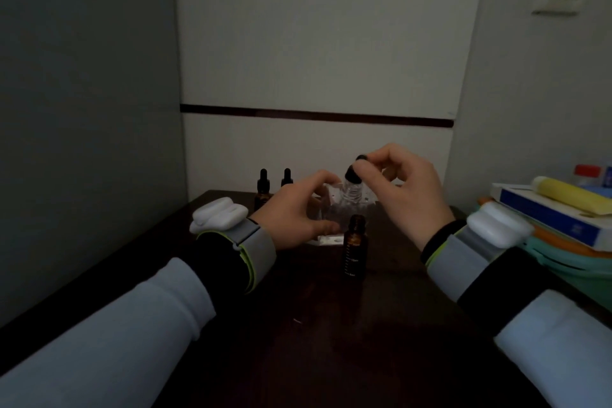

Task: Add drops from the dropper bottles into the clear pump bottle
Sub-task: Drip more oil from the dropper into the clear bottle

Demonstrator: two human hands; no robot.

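On the dark table stands the clear pump bottle (344, 209), its threaded neck uncapped. My left hand (294, 212) grips its body from the left. Directly above the neck, my right hand (400, 189) pinches the black bulb of a dropper (354, 172), tip pointing down into the opening. In front of the clear bottle an amber dropper bottle (355, 247) stands open, without its cap. Two more amber dropper bottles with black dropper caps, one (263, 187) and another (286, 177), stand behind my left hand, partly hidden.
A stack of boxes and books (549, 219) with a yellow tube (569, 195) sits at the right on a green tray (569, 268). A wall closes the left side and a white panel stands behind the table. A small flat packet (326, 239) lies under the clear bottle.
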